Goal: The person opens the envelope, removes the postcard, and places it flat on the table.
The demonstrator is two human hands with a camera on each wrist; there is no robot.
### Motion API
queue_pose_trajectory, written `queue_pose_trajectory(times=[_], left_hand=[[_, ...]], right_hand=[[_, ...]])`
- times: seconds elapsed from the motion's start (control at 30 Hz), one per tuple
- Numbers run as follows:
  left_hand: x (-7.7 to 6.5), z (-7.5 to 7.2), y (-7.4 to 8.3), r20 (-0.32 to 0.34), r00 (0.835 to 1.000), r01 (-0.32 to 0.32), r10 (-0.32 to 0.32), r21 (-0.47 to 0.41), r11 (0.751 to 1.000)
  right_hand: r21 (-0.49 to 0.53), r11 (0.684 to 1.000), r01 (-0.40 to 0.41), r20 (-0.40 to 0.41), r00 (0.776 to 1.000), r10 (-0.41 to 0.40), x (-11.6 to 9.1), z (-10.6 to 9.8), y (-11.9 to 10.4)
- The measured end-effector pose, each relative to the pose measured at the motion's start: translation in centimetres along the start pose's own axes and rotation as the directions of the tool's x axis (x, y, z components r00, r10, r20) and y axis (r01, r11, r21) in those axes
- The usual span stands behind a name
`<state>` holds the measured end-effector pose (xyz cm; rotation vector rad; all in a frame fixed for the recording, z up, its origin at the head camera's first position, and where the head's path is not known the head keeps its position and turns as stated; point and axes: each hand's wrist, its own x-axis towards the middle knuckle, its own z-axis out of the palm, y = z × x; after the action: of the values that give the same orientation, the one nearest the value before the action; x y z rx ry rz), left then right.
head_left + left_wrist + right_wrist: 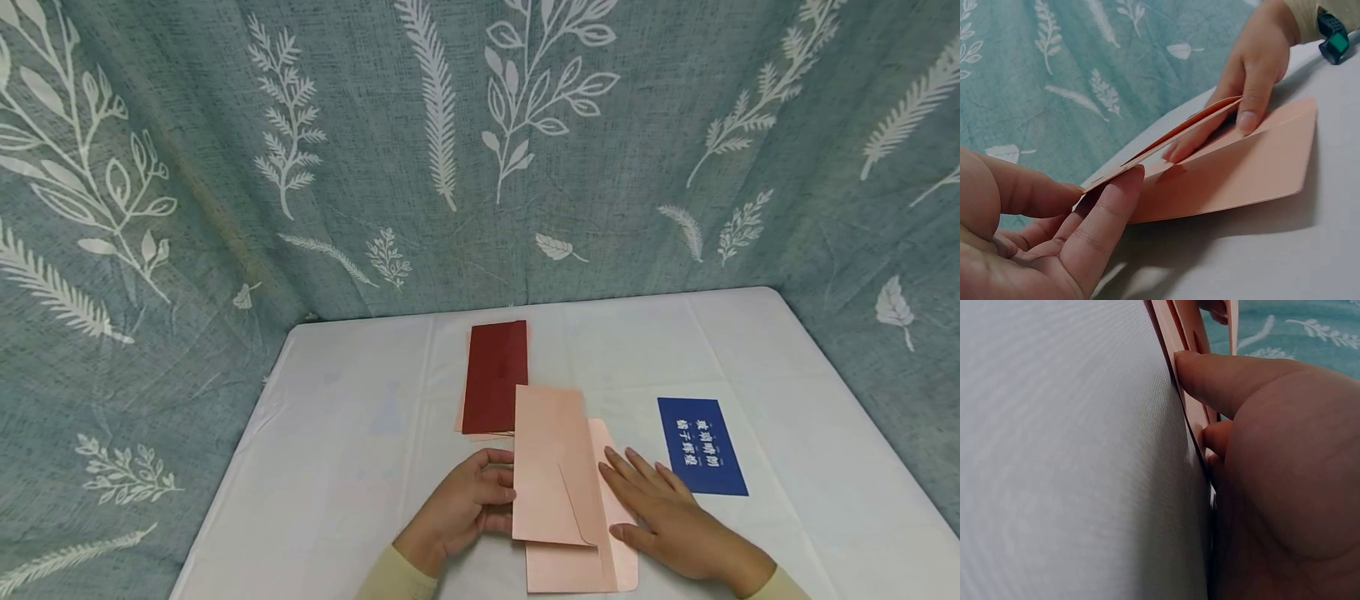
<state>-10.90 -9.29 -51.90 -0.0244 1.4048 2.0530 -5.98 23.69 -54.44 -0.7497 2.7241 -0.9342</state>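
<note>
My left hand [472, 504] pinches a pale pink envelope [547, 467] by its left edge, thumb on one side and fingers on the other. In the left wrist view this envelope [1191, 128] is tilted up over a second one. The second pink envelope [566, 571] lies beneath, its flap [625, 567] spread out to the right. Fingers spread and straight, my right hand [667, 521] rests on that flap. In the right wrist view the thumb [1210, 372] touches the pink paper near the white cloth.
A dark red envelope [495, 375] lies on pink ones behind the raised envelope. To the right is a blue card [703, 446] with white characters. A white cloth covers the table [352, 433], and a patterned teal curtain [465, 233] hangs behind it.
</note>
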Motion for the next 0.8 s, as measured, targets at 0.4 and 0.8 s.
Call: queue_pose_trajectory(times=[0.4, 0.8], left_hand=[[-0.8, 1.1, -1.2, -0.006, 0.999, 0.032, -0.032, -0.006, 0.999], [-1.4, 1.8, -2.1, -0.074, 0.996, 0.056, -0.054, 0.023, 0.998]], right_hand=[[-0.005, 1.0, 0.005, -0.004, 1.0, -0.005, -0.1, 0.0, 0.1], [-0.006, 1.0, -0.011, -0.002, 1.0, 0.011, 0.0, 0.0, 0.0]])
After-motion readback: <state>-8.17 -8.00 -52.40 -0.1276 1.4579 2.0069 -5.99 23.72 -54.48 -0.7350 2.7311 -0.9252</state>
